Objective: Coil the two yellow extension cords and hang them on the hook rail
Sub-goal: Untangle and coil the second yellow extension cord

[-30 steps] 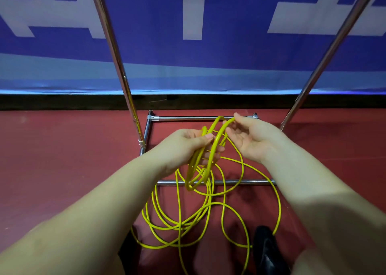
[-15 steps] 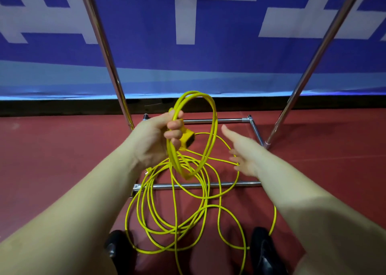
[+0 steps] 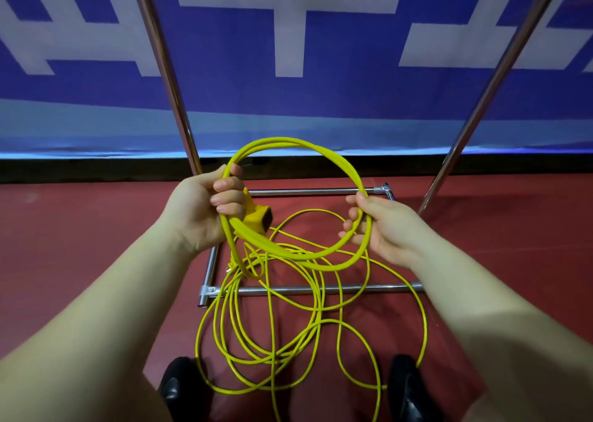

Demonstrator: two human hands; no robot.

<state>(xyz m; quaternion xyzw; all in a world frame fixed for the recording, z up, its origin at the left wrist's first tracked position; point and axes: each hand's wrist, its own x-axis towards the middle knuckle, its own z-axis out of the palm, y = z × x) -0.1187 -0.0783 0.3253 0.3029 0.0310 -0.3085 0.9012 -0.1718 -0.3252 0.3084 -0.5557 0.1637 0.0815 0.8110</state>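
A round coil of yellow extension cord [image 3: 288,144] is held up between both hands above the floor. My left hand [image 3: 205,206] grips its left side, together with the cord's yellow socket block [image 3: 258,218]. My right hand [image 3: 382,229] grips the coil's right side, fingers curled round the strands. More loose yellow cord [image 3: 272,332] lies in tangled loops on the red floor beneath. No hook rail is in view; I cannot tell the two cords apart.
Two slanted chrome poles [image 3: 167,78] [image 3: 491,94] rise from a chrome base frame [image 3: 308,290] on the red floor. A blue and white banner [image 3: 305,101] stands behind. My two black shoes [image 3: 179,389] [image 3: 407,386] flank the loose loops.
The coil has been raised and opened into a wide ring. My right hand, open and apart half a second ago, has taken hold of the coil's right side. My left hand keeps its grip.
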